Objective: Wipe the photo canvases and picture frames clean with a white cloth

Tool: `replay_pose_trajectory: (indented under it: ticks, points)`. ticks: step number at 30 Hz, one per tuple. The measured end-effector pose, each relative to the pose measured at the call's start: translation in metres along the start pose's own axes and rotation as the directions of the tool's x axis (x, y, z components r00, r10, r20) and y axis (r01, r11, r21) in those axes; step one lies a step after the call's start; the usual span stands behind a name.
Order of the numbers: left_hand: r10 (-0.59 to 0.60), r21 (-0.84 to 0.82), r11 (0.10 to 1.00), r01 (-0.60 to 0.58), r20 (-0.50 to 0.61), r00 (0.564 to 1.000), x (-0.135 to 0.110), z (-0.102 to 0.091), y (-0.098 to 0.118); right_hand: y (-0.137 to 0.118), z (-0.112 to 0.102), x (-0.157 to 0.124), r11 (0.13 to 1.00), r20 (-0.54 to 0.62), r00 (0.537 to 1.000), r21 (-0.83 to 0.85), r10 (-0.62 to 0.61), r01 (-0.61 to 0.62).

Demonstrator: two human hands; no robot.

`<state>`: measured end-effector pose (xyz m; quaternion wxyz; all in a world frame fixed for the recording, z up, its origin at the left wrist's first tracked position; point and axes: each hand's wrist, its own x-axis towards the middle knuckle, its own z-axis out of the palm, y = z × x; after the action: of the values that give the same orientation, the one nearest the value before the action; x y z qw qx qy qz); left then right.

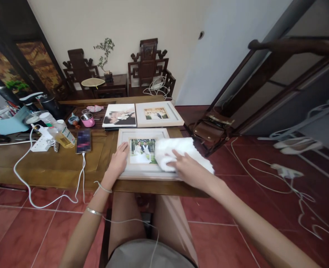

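Note:
A white picture frame (147, 173) with a wedding photo (143, 150) lies flat near the front edge of the wooden table. My left hand (120, 158) rests on the frame's left side, fingers stretched out along it. Over the frame's right side, my right hand (182, 162) grips a white fluffy cloth (167, 149), with some fingers pressed into it. The cloth covers that side and hangs past the table's right edge. Behind it are a second framed photo (157, 113) and a white-edged picture (119, 115), side by side.
Left on the wooden table (97, 178) are a phone (83, 141) on a cable, a bottle of yellow liquid (62, 137), a power strip (41, 143), a pink cup (87, 120) and a blue bin (10, 121). A brown bag (213, 130) hangs at the right.

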<state>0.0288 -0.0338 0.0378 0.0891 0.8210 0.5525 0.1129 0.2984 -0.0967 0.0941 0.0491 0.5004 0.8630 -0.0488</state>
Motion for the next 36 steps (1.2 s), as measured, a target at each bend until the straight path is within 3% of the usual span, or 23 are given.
replay_pose_trajectory:
  ticks: [4, 7, 10, 15, 19, 21, 24, 29, 32, 36]
  points:
    - [-0.015, 0.005, 1.000, 0.015, -0.024, 1.000, 0.001, 0.006, -0.003, -0.031, -0.017, -0.045, 0.996, 0.113, 0.993, 0.086, -0.042, 0.032]
    - [-0.024, -0.001, 1.000, 0.024, -0.015, 1.000, 0.000, 0.006, -0.003, -0.040, -0.017, -0.045, 0.994, 0.105, 0.993, 0.100, -0.054, 0.043]
    - [-0.031, -0.009, 0.999, 0.031, 0.001, 1.000, -0.002, 0.003, -0.001, -0.032, -0.005, -0.012, 0.999, -0.007, 0.999, 0.033, -0.033, 0.033]
    - [-0.010, -0.014, 1.000, 0.010, -0.018, 1.000, -0.004, 0.000, 0.002, 0.001, 0.013, 0.070, 0.994, -0.236, 0.969, -0.071, 0.070, -0.089]
    - [-0.008, -0.027, 1.000, 0.007, -0.032, 0.999, -0.003, 0.002, 0.001, 0.005, 0.016, 0.098, 0.988, -0.251, 0.967, -0.128, 0.049, -0.083]
    - [-0.015, -0.018, 1.000, 0.014, -0.021, 1.000, -0.003, 0.003, 0.000, -0.005, 0.014, 0.089, 0.990, -0.202, 0.979, -0.135, 0.006, -0.034]
    - [-0.017, 0.003, 1.000, 0.017, -0.013, 1.000, -0.002, 0.004, 0.000, -0.024, 0.002, 0.053, 0.993, -0.084, 0.991, -0.075, -0.103, 0.097]
    - [-0.003, 0.007, 1.000, 0.003, -0.017, 1.000, -0.002, 0.003, 0.001, -0.039, -0.031, -0.003, 0.962, 0.117, 0.963, 0.153, -0.244, 0.225]
    - [-0.001, 0.001, 1.000, 0.001, -0.017, 1.000, -0.002, 0.002, 0.001, -0.041, -0.028, 0.001, 0.966, 0.105, 0.973, 0.184, -0.203, 0.182]
    - [-0.002, -0.009, 1.000, 0.002, -0.011, 1.000, -0.003, 0.001, 0.002, -0.031, -0.002, 0.047, 0.993, -0.050, 0.994, 0.061, -0.102, 0.105]
